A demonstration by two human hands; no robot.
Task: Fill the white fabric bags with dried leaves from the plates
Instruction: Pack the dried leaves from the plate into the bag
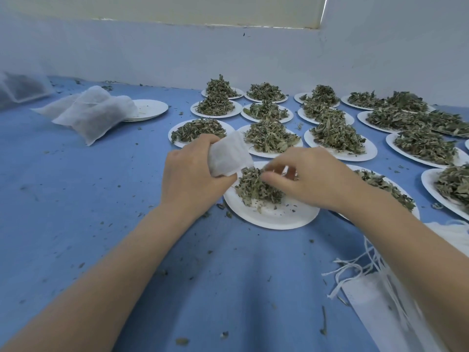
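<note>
From the head view, your left hand point(193, 174) grips a white fabric bag point(229, 156), fingers curled round its lower end, just above the near plate point(271, 212). Your right hand point(302, 174), just beside it, has its fingers curled into the pile of dried leaves point(256, 186) on that plate, pinching up a clump. You look to be mid-fill on this bag. Next, carry the clump the short way left to the bag's mouth, which isn't visible here, so check it is held open first.
</note>
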